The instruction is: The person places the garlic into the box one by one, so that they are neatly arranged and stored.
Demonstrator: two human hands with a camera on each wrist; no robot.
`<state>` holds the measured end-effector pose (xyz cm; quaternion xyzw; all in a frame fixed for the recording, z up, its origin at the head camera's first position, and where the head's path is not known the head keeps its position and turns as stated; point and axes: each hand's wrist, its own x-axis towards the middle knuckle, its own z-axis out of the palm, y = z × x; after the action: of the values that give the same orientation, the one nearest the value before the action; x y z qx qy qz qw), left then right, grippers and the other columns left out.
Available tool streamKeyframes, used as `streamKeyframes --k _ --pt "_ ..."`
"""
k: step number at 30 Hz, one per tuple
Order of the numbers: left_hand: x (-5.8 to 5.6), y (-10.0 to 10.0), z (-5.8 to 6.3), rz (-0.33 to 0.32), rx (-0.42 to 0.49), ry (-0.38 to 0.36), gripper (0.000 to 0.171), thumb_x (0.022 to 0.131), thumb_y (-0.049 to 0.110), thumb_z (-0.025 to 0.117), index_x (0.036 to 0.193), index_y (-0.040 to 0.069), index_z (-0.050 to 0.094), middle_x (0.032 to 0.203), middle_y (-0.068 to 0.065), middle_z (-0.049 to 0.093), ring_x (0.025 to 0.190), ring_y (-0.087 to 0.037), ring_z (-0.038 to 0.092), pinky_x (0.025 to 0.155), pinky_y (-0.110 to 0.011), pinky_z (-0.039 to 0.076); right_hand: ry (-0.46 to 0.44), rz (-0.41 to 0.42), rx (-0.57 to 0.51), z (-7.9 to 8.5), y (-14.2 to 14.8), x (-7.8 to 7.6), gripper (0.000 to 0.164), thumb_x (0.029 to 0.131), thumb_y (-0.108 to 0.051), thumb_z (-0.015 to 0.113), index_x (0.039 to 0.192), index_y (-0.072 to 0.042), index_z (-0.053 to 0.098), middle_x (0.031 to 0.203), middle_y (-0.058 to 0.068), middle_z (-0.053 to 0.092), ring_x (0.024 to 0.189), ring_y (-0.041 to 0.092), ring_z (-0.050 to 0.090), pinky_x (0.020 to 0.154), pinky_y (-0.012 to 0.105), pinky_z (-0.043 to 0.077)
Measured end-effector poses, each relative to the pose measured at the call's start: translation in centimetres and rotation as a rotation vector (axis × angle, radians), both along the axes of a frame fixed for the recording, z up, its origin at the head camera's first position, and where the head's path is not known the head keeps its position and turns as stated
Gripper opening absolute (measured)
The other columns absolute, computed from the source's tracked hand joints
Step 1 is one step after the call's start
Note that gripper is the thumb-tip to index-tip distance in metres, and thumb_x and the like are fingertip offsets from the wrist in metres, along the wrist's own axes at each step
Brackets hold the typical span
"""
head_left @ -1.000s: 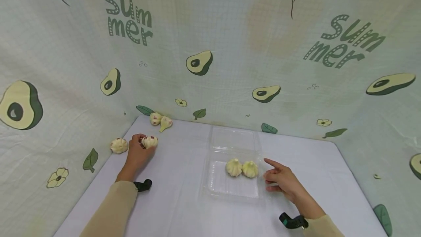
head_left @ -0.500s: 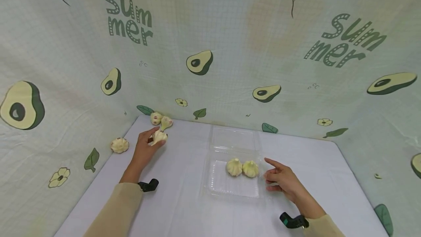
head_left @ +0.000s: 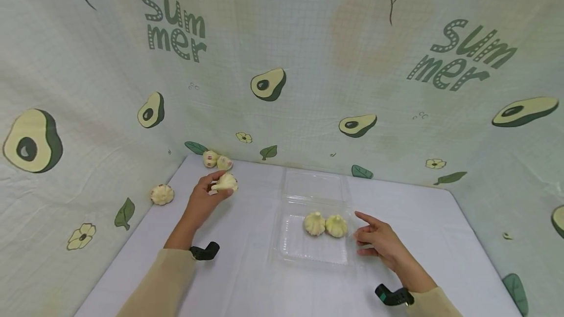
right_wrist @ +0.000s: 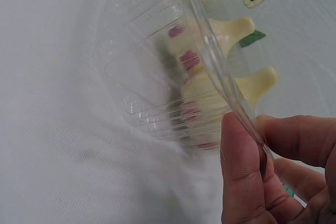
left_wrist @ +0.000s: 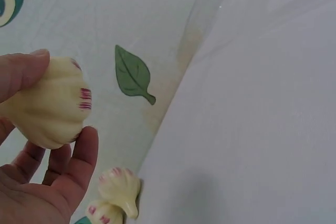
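My left hand (head_left: 201, 208) holds a pale garlic bulb (head_left: 228, 182) between thumb and fingers, raised over the back left of the table. Purple-red marks show on that bulb (left_wrist: 58, 100) in the left wrist view. A clear plastic clamshell container (head_left: 299, 252) lies with its lid folded back, away from me. Two garlic bulbs, one on the left (head_left: 314, 224) and one on the right (head_left: 337, 227), stand side by side in it, stems up. The right hand (head_left: 380, 241) pinches the container's right rim (right_wrist: 231, 90) between thumb and fingers.
Two more bulbs, a round one (head_left: 210, 159) and its neighbour (head_left: 224, 162), lie at the back left corner. Another bulb (head_left: 162, 194) sits at the left table edge. A printed cloth (head_left: 308, 62) hangs behind and beside the white table (head_left: 246, 268).
The left hand has carried its garlic bulb to the right, away from the bulb at the left edge. My right hand and the container have stayed in place.
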<state>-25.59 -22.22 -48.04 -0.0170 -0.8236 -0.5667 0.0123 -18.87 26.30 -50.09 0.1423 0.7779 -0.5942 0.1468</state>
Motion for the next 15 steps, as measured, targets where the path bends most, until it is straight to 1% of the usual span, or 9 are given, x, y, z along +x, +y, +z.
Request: streamKeyframes --k 3,5,10,13,15 --pt "0.3 0.5 0.3 -0.034 -0.009 0.001 0.062 0.097 0.029 0.079 0.153 0.022 0.054 0.162 -0.01 0.042 0.138 -0.037 0.047 0.094 -0.033 0.051 -0.001 0.002 -0.005 0.0 0.0 0.0 0.074 0.097 -0.002 0.071 0.163 -0.011 0.039 0.103 0.009 0.064 0.085 0.021 0.065 0.069 0.038 0.064" --pt "0.5 0.8 0.5 -0.048 -0.007 0.003 0.059 0.097 0.027 0.079 0.151 0.023 0.056 0.162 -0.008 0.045 0.137 -0.037 0.048 0.093 -0.035 0.051 -0.001 0.004 -0.009 0.0 0.0 0.0 0.074 0.097 -0.002 0.07 0.163 -0.01 0.038 0.103 0.009 0.064 0.085 0.021 0.065 0.068 0.038 0.064" --pt "0.7 1.7 0.8 -0.066 0.024 0.021 0.048 0.097 0.019 0.078 0.141 0.018 0.058 0.157 -0.008 0.051 0.133 -0.038 0.052 0.091 -0.034 0.053 -0.002 0.003 -0.008 -0.1 0.1 0.0 0.074 0.097 -0.002 0.071 0.163 -0.01 0.038 0.102 0.008 0.064 0.085 0.02 0.065 0.068 0.038 0.064" --pt "0.9 2.2 1.0 -0.076 0.071 0.02 0.043 0.097 0.014 0.078 0.135 0.015 0.06 0.156 -0.009 0.052 0.128 -0.034 0.055 0.09 -0.031 0.057 -0.002 -0.001 -0.003 -0.3 0.1 -0.1 0.075 0.097 -0.003 0.071 0.163 -0.011 0.038 0.102 0.008 0.064 0.085 0.021 0.065 0.068 0.038 0.064" --pt "0.9 2.4 1.1 -0.097 0.131 0.012 0.042 0.096 0.012 0.078 0.135 0.011 0.061 0.154 -0.011 0.053 0.124 -0.032 0.058 0.089 -0.029 0.06 -0.002 -0.002 -0.001 -0.3 0.1 -0.1 0.075 0.097 -0.003 0.071 0.163 -0.011 0.038 0.102 0.007 0.064 0.085 0.021 0.065 0.068 0.037 0.064"
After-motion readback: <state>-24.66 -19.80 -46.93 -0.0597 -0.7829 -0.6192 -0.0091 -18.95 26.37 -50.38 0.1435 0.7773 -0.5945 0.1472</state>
